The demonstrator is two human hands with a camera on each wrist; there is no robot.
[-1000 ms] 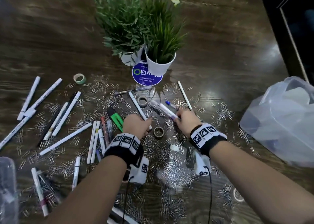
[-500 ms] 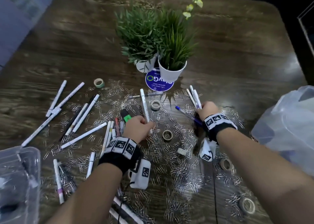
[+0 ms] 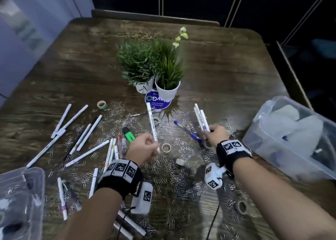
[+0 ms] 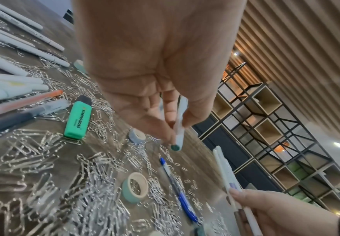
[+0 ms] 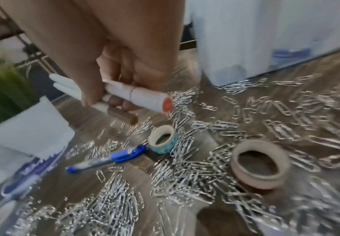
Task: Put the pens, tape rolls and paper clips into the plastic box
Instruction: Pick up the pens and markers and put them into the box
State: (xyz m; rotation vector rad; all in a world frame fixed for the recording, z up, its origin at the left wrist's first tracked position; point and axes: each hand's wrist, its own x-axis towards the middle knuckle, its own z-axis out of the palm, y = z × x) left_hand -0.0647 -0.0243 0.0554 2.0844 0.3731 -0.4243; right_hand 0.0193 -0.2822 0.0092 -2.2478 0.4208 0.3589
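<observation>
My left hand (image 3: 154, 145) pinches one white pen (image 3: 151, 123) by its lower end, its green end cap (image 4: 175, 147) showing in the left wrist view. My right hand (image 3: 207, 132) grips a small bundle of white pens (image 3: 201, 118) that point away from me; one has an orange end (image 5: 167, 103). A blue pen (image 3: 185, 130) lies on the table between the hands. The clear plastic box (image 3: 291, 136) stands at the right, close to the right hand. Paper clips (image 3: 172, 176) cover the table middle, with tape rolls (image 3: 166, 147) among them.
Two potted plants (image 3: 154, 67) stand behind the clutter. A green highlighter (image 3: 129, 135) and many white pens (image 3: 87, 153) lie to the left. More tape rolls (image 3: 101, 104) sit at far left and near right (image 3: 241, 206). A second clear container (image 3: 20, 199) is at lower left.
My right hand has moved right, gathered more white pens and raised them; the blue pen stayed on the table. My left hand has lifted its white pen. The head view has tilted up.
</observation>
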